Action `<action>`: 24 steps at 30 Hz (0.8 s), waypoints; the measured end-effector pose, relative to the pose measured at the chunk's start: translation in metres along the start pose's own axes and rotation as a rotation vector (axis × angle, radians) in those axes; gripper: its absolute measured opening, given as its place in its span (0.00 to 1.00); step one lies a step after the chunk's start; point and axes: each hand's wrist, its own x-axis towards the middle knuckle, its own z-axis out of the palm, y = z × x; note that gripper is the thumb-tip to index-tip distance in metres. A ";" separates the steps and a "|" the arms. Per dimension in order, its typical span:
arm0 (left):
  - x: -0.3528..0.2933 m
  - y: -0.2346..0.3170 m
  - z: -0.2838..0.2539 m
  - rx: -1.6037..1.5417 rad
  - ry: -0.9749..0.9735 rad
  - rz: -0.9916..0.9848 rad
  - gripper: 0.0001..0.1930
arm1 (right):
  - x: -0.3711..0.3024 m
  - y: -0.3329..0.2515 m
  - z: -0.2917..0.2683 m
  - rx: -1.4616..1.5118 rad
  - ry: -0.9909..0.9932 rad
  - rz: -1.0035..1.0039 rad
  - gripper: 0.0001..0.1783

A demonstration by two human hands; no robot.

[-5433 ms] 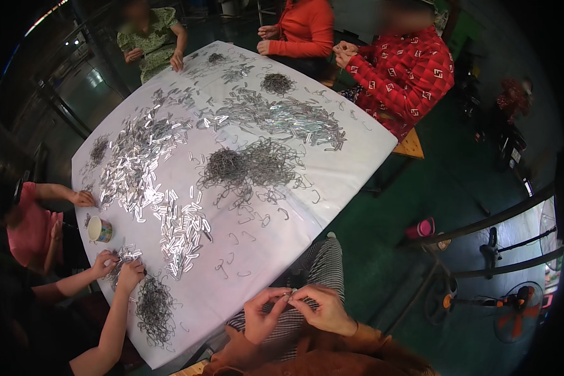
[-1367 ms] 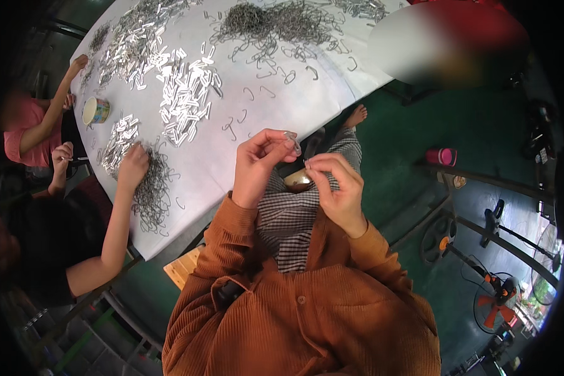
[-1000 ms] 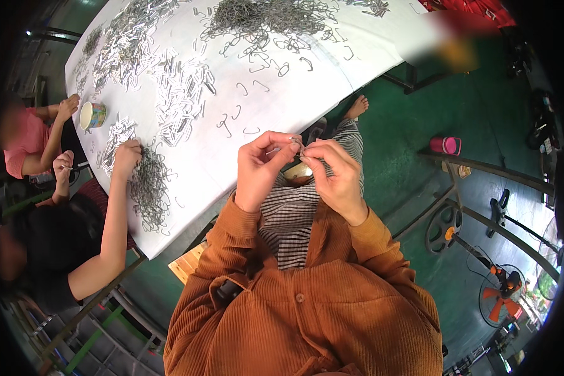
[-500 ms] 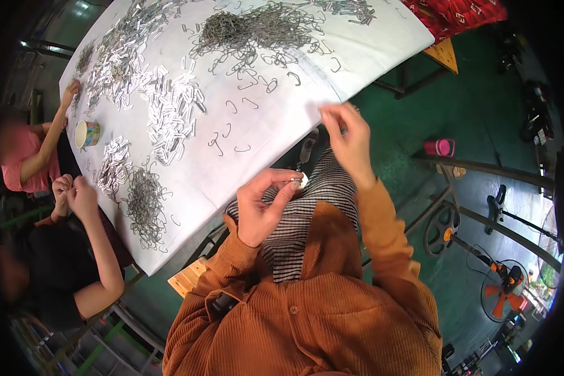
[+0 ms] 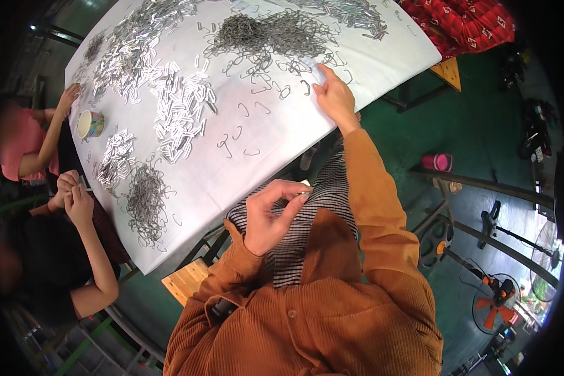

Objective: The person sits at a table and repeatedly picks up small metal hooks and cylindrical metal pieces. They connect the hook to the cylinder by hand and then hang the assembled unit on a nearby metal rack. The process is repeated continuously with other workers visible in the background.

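Note:
My left hand (image 5: 271, 216) is above my lap, thumb and forefinger pinched on a small silver metal piece (image 5: 305, 193); its exact kind is too small to tell. Over the table's near edge, my right hand (image 5: 337, 103) reaches out with forefinger stretched and thumb apart, and nothing shows in it. Just beyond its fingertips lie loose bent wire hooks (image 5: 306, 88), at the side of a large tangled pile of grey wire hooks (image 5: 269, 37). Short silver metal strips (image 5: 182, 106) lie heaped to the left of that pile.
A white-covered table (image 5: 200, 182) bears more strips and a second wire-hook heap (image 5: 147, 203). A paper cup (image 5: 91, 124) stands at the left edge. Two people work at the left. Red patterned cloth (image 5: 464, 25) is at the far right, an orange fan (image 5: 494, 304) on the floor side.
My right hand has moved forward from the table's edge to the loose hooks. My left hand stays above my lap, still pinching the small metal piece.

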 end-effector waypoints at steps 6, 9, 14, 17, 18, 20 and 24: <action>0.003 -0.003 0.000 -0.026 0.004 0.046 0.08 | 0.021 0.012 0.008 0.053 -0.037 -0.044 0.13; 0.005 -0.002 0.001 -0.050 -0.002 0.062 0.08 | 0.024 0.027 0.009 0.463 -0.078 0.113 0.08; 0.006 -0.001 0.002 -0.036 -0.036 0.023 0.07 | 0.028 0.022 0.012 0.316 -0.047 0.118 0.07; 0.004 -0.002 0.003 -0.014 -0.053 0.011 0.07 | 0.026 -0.008 0.021 0.038 0.091 -0.087 0.08; 0.005 -0.002 0.003 -0.009 -0.056 0.015 0.06 | 0.023 -0.024 0.018 -0.052 0.063 -0.072 0.11; 0.006 0.000 0.004 0.000 -0.063 0.015 0.06 | 0.030 -0.032 0.021 -0.161 -0.108 0.013 0.11; 0.006 -0.003 0.007 -0.021 -0.044 0.052 0.07 | 0.036 -0.042 0.021 -0.296 -0.270 0.008 0.12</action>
